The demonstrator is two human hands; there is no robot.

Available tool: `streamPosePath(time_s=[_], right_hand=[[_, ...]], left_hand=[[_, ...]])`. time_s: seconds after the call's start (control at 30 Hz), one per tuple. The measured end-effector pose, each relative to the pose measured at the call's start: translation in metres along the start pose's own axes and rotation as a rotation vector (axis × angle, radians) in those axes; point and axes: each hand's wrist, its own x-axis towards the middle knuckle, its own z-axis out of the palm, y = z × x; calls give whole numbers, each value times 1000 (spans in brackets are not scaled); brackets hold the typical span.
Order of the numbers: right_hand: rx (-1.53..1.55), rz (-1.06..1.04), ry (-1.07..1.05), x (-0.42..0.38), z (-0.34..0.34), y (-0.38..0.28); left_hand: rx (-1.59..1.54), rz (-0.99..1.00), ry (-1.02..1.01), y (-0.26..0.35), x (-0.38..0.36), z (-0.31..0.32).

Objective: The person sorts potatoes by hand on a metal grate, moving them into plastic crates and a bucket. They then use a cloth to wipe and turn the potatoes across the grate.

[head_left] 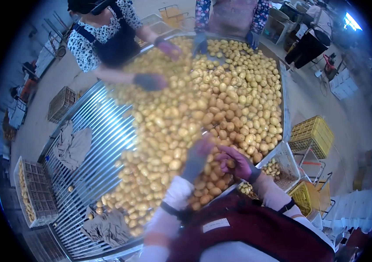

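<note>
A wide heap of yellow potatoes (168, 131) covers much of a metal roller table. My left hand (198, 156), in a grey and purple glove, is over the near part of the heap; motion smears its fingers. Close beside it on the right is my right hand (238, 165), in a purple glove with a dark cuff. Its fingers curl around a small potato (230, 163) near the table's edge. Browner potatoes (227, 115) lie just beyond both hands.
Bare rollers (103, 131) show at left, with grey cloths (73, 144) on them. A white crate (284, 168) holding potatoes stands by my right arm; a yellow crate (311, 136) is farther right. Two people work across the table, their gloved hands (151, 81) at the heap.
</note>
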Motion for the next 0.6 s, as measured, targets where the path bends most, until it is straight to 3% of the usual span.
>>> streamPosePath(time_s=[0.03, 0.1, 0.13, 0.2, 0.27, 0.3, 0.4, 0.43, 0.47, 0.5, 0.6], right_hand=[[-263, -146, -9, -3, 14, -6], [66, -19, 10, -3, 20, 7], [-7, 7, 8, -9, 18, 7], [-156, 57, 7, -29, -3, 1], [-367, -31, 230, -60, -50, 16], [-434, -52, 369, -79, -70, 20], [-470, 154, 831, -164, -190, 55], [-966, 63, 886, -204, -291, 112], [-1410, 160, 926, -232, -307, 108], [-1442, 531, 1016, -227, -273, 77], [-1795, 50, 1106, -182, -197, 60]], left_hand=[[68, 6, -90, 3, -17, 15], [228, 43, -190, 12, -45, 26], [315, 79, -201, 21, -56, 24], [513, 217, -80, 37, -73, 6], [455, 111, 41, -3, -90, -38], [422, 82, 232, -6, -104, -64], [313, 81, 802, -39, -150, -148], [471, 34, 851, -54, -172, -190], [410, 21, 996, -43, -187, -207], [690, 25, 1075, -51, -203, -235], [555, -45, 1252, -56, -221, -258]])
